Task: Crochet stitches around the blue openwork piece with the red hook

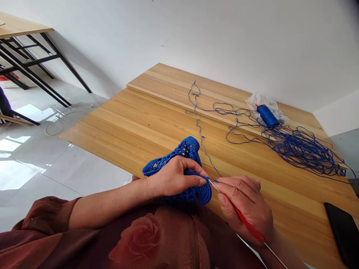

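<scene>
My left hand (pixel 175 177) is closed on a blue crocheted piece (pixel 183 151), pinching its edge between thumb and fingers. My right hand (pixel 246 207) is closed on a crochet hook with a red handle (pixel 246 223); its metal tip meets the blue work right beside my left thumb. A blue thread (pixel 203 144) runs from the work across the wooden table (pixel 134 127) to a loose tangle of blue yarn (pixel 300 147). A blue spool (pixel 267 115) lies on a clear plastic bag at the far right.
A dark phone (pixel 342 231) lies at the table's right near edge. Another wooden table with black metal legs (pixel 30 56) stands at the far left on a glossy white tiled floor. A white wall runs behind.
</scene>
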`<act>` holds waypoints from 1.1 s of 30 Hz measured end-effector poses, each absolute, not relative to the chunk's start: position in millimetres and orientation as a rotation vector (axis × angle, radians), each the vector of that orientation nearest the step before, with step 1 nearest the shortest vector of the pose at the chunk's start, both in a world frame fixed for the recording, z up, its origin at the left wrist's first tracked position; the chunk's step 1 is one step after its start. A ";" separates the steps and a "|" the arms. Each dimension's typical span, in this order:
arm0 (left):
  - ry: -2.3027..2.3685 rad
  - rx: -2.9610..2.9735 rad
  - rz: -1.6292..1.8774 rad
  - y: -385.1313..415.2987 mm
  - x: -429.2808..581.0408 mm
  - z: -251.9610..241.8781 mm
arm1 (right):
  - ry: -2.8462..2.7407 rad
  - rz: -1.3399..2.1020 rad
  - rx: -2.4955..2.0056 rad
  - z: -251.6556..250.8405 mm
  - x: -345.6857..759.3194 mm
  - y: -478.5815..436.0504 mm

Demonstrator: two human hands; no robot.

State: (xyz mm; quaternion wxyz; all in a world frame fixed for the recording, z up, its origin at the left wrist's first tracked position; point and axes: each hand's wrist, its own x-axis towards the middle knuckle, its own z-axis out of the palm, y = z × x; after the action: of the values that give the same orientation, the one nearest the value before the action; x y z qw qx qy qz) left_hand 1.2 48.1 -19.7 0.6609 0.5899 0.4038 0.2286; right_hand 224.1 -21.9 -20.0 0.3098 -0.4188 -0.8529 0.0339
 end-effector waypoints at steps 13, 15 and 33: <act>0.777 1.534 0.241 61.7 -11.4 -14.8 | -2.463 0.376 -0.948 -12.0 239.9 -19.9; 0.763 1.526 0.246 60.7 -11.3 -15.1 | -2.413 0.564 -0.967 -8.8 238.9 -20.5; 0.806 1.313 0.316 51.2 -7.5 -15.8 | -1.962 0.653 -1.165 -30.2 223.8 -14.3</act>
State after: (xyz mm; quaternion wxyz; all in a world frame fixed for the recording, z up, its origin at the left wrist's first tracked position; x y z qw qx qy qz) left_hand -7.5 51.2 -15.8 0.7063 0.5911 0.3627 0.1424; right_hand 223.8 -14.3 -30.2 0.3748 -0.4551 -0.7664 0.2552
